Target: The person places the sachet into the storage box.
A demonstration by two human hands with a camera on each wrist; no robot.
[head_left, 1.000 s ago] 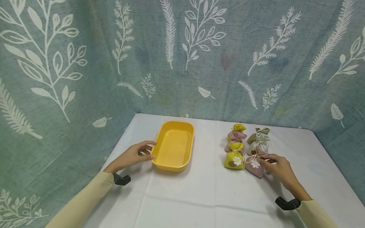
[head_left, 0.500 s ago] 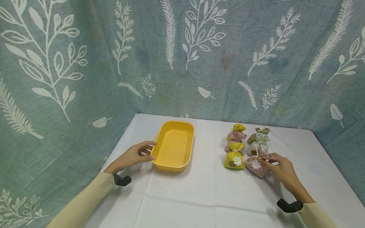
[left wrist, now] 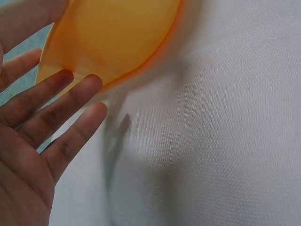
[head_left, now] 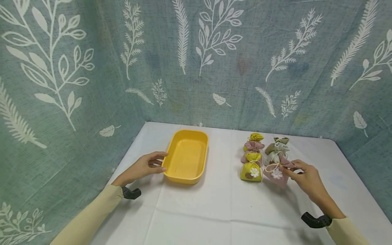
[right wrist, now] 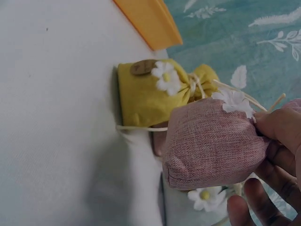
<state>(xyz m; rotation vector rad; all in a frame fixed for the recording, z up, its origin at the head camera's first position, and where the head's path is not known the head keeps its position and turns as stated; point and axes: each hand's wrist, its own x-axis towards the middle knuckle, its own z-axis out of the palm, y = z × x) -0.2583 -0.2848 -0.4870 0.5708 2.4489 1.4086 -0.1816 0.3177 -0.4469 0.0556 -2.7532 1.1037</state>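
Note:
My right hand (head_left: 309,178) pinches the gathered neck of a pink drawstring pouch (head_left: 279,180) with a white flower. Its body (right wrist: 211,146) hangs tilted and seems just off the table. A yellow pouch (head_left: 247,170), also with a flower, stands to its left. At the left, my left hand (head_left: 144,167) touches the near left side of a yellow plastic tray (head_left: 186,156) that has nothing inside. Seen from the left wrist, those fingers (left wrist: 61,110) are spread and fairly straight beside the tray wall (left wrist: 117,37).
Behind the front pouches stand another yellow pouch (head_left: 256,137), a pink one (head_left: 252,146), a pale grey one (head_left: 279,149) and an olive one (head_left: 282,140), close together in two columns. A leaf-patterned curtain (head_left: 214,68) borders the white table (head_left: 202,207) at the back and sides.
My right hand has risen slightly and moved a little to the right, lifting and tilting the pink pouch. The left hand and tray stay in place.

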